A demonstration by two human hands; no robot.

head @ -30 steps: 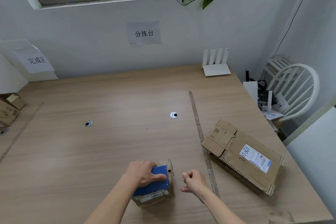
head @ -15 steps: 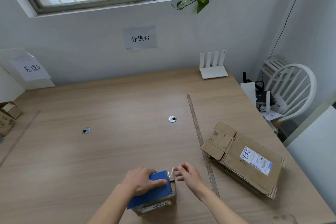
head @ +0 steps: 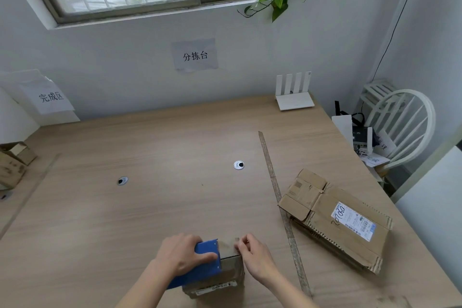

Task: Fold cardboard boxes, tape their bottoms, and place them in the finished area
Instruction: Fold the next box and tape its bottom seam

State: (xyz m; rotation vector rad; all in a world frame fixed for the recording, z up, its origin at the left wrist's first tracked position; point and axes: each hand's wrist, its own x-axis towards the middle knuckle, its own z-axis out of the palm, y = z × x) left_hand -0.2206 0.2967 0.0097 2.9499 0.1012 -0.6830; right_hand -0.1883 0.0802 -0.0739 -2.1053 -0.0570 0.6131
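A small cardboard box stands on the wooden table near its front edge. My left hand grips a blue tape dispenser that lies across the box's top. My right hand is at the box's far right corner and pinches the end of the tape there. A stack of flattened cardboard boxes with a white shipping label lies to the right.
A worn strip runs front to back across the table. Two round grommets sit mid-table. A folded box stands at the left edge below a paper sign. A white router and a white chair are at the right.
My right hand moved left from beside the box to its far right corner and took hold of the tape end. My left hand kept the dispenser on the box.
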